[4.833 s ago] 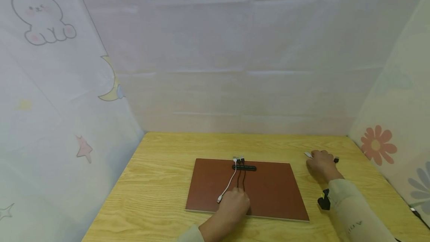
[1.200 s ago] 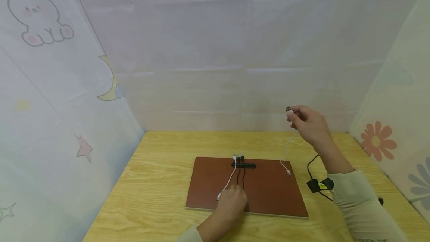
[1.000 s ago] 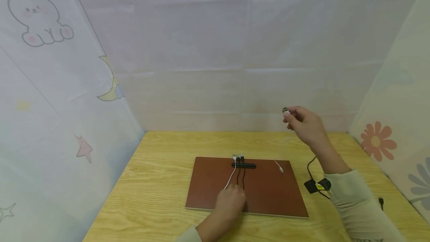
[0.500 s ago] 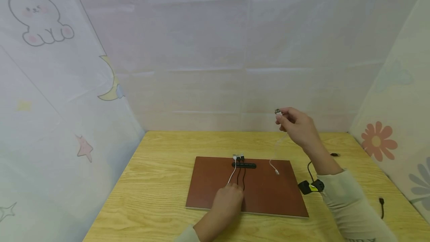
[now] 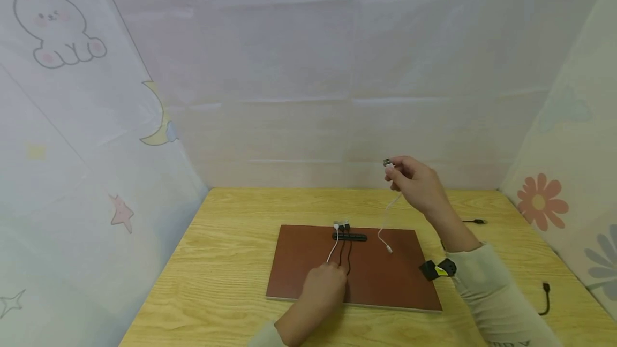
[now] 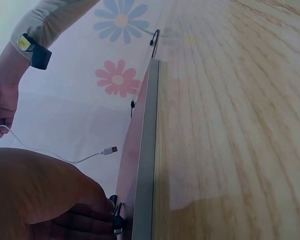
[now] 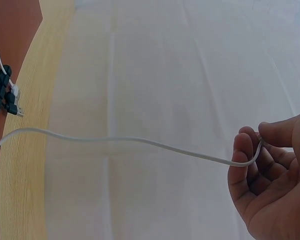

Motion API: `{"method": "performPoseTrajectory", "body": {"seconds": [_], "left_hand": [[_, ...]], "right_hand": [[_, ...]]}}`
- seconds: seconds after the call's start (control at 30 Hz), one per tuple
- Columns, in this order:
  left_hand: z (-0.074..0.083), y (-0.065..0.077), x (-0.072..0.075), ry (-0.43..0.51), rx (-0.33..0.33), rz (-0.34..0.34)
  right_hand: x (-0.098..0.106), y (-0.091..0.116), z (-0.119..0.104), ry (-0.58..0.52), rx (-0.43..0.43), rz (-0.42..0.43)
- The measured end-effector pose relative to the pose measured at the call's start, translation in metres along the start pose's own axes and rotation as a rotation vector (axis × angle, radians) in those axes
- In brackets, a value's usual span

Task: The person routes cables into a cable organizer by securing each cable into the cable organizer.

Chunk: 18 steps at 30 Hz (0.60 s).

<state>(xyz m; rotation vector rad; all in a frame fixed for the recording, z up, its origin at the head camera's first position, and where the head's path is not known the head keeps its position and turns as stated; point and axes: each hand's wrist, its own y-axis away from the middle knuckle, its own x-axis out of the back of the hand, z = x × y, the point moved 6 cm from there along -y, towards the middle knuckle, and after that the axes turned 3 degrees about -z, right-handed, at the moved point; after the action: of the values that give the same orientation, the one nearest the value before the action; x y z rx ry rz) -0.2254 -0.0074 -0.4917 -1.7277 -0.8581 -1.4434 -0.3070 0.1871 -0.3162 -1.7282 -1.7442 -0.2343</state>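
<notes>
- White cable (image 7: 135, 140) hangs in the air from the right hand (image 5: 420, 185), its lower plug dangling above the brown board (image 5: 390, 280).
- Right fingers pinch it at the upper plug (image 5: 388, 163), metal tip exposed.
- Left hand (image 5: 324, 287) lies over the board's near part; whether its fingers grip anything, one cannot tell.
- Black cable clip (image 5: 358, 238), near the board's far edge, carries two black cables (image 5: 350, 253) and another white cord (image 5: 333, 250).
- Wooden tabletop (image 5: 217, 261) bears the board.
</notes>
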Motion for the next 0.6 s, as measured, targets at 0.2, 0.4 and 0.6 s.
{"method": "performPoseTrajectory", "body": {"seconds": [0.2,0.4,0.6], "left_hand": [[-0.006,-0.004,0.006,0.030,0.008,0.026],[-0.024,-0.014,0.018,0.183,0.025,0.065],[-0.046,-0.026,0.029,0.312,0.007,0.125]], "right_hand": [[-0.005,0.002,-0.006,-0.006,0.017,-0.009],[-0.011,0.002,-0.011,-0.019,0.033,-0.023],[-0.016,0.003,-0.017,-0.015,0.048,-0.027]]}}
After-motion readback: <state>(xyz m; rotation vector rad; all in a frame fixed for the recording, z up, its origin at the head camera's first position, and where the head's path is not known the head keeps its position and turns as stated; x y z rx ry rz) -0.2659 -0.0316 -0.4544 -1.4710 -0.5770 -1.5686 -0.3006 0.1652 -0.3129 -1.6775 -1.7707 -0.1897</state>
